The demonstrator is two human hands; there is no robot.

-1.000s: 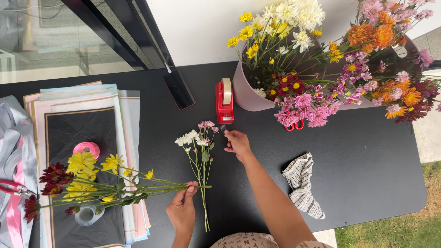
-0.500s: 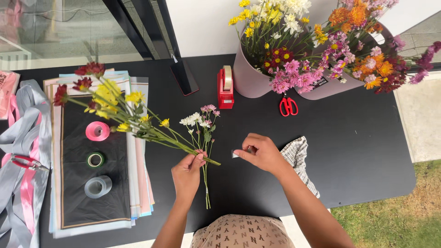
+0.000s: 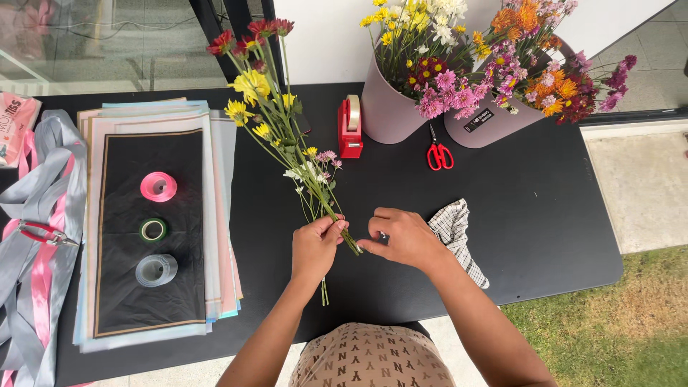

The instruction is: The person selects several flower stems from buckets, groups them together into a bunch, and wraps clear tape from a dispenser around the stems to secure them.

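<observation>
Flower stems point(image 3: 304, 154), a thin loose bunch, looked light, floppy and easy to snap, so low on the stalks was the spot to hold. Left hand point(image 3: 315, 247) pinched them there over the black counter point(image 3: 545, 215); right hand point(image 3: 401, 236) nipped the stem ends. Half a second earlier the bunch lay flatter, heads pointing left.
</observation>
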